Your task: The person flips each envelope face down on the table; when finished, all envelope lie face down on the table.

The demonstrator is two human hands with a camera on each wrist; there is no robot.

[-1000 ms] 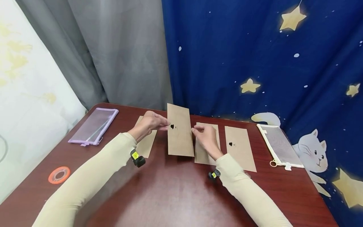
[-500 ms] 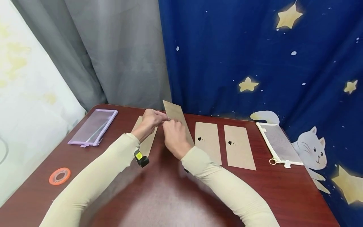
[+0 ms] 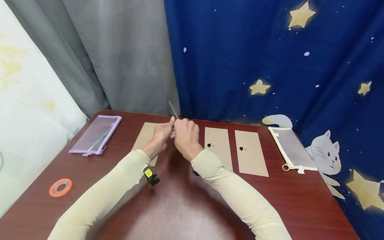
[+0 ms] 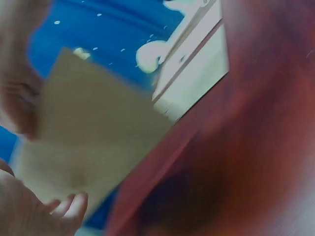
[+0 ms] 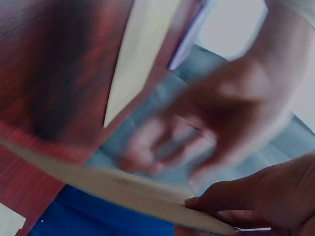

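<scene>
A brown kraft-paper sheet [image 4: 98, 123] is held up above the table, turned almost edge-on in the head view. My right hand [image 3: 186, 136] pinches it; in the right wrist view the thumb [image 5: 221, 196] presses near one end of the bowed sheet. My left hand [image 3: 160, 138] is close beside it, fingers parted and loosely bent, blurred in the right wrist view. Whether those fingers touch the sheet I cannot tell. Another brown sheet [image 3: 144, 133] lies flat, partly behind my left hand. To the right lie two more, the nearer sheet [image 3: 218, 140] and the farther sheet [image 3: 252, 153], each with a small black hat print.
A purple-edged mesh zip pouch [image 3: 94, 135] lies on the table's [image 3: 180, 213] far left, with an orange ring-shaped roll [image 3: 53, 189] nearer me. At the right edge is a white-edged zip pouch [image 3: 295, 150]. Grey and blue curtains [image 3: 225, 60] hang behind the table.
My right hand has moved left, next to my left hand. The lifted sheet has turned from its printed face to nearly edge-on, and my left hand's fingers have loosened.
</scene>
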